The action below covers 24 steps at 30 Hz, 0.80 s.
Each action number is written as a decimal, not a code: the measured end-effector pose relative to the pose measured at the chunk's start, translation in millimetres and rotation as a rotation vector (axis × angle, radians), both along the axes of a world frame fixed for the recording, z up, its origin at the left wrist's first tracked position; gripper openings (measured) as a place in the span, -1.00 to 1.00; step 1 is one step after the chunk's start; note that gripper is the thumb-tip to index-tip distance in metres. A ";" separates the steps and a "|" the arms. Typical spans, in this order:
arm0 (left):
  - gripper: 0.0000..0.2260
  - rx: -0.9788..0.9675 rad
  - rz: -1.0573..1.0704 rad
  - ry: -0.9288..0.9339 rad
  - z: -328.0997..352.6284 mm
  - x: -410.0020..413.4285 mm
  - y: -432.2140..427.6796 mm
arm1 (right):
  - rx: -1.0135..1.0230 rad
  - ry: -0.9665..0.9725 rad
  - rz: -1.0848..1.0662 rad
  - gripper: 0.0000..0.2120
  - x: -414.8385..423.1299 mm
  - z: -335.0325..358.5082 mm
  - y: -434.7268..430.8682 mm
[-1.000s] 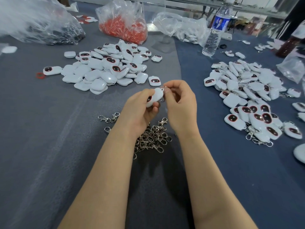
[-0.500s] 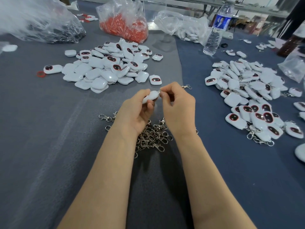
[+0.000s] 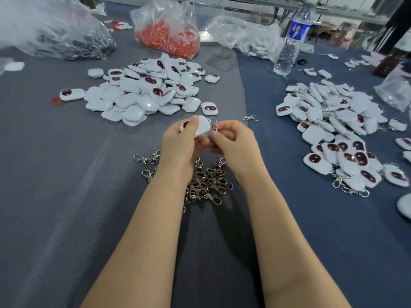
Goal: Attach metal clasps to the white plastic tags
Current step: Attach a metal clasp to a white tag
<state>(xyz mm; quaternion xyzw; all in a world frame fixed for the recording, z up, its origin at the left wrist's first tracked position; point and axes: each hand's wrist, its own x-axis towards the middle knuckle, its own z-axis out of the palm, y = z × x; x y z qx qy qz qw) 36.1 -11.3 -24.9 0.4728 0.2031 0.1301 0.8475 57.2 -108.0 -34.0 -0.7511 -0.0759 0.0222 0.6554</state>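
My left hand grips a white plastic tag with a dark red-rimmed window, held above the table's middle. My right hand pinches a metal clasp whose ring sits right beside the tag's loop corner. Below my wrists lies a heap of loose metal clasps. A pile of bare white tags is at the back left. At the right spreads a pile of tags with clasps on them.
A single clasp lies on the cloth beyond my right hand. At the back stand a bag of red parts, a bag of dark parts, a bag of white parts and a water bottle. A red ring lies far left.
My left hand has turned the tag so its broad white back faces up. The clasp's ring now shows at my right fingertips beside the tag. Both hands stay in place.
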 end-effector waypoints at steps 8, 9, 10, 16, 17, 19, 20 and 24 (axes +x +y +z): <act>-0.84 -0.100 -0.035 -0.009 1.0 -1.4 0.0 | -0.093 -0.121 -0.080 -0.88 0.4 1.4 -0.7; -0.84 -0.099 -0.046 -0.010 1.3 -1.9 -0.2 | -0.081 -0.135 -0.099 -0.90 -0.5 1.5 -0.2; -0.84 -0.098 -0.056 -0.009 1.8 -2.3 -0.6 | -0.068 -0.148 -0.123 -0.92 -1.1 1.6 0.5; -0.85 -0.125 -0.094 -0.003 4.4 -4.6 -4.1 | -0.053 -0.232 -0.235 -0.90 -5.3 2.7 7.8; -0.85 -0.126 -0.102 0.001 4.7 -5.1 -4.9 | -0.069 -0.245 -0.234 -0.90 -6.1 2.7 8.6; -0.87 -0.068 -0.091 0.004 4.3 -5.5 -5.8 | -0.180 -0.317 -0.218 -0.88 -7.0 2.0 7.4; -0.89 0.025 -0.063 -0.006 3.5 -4.8 -5.4 | -0.256 -0.369 -0.206 -0.87 -6.9 1.5 5.7; -0.92 0.725 0.108 -0.205 2.4 -5.3 -1.3 | -0.438 -0.478 -0.132 -0.84 -4.8 1.8 -1.5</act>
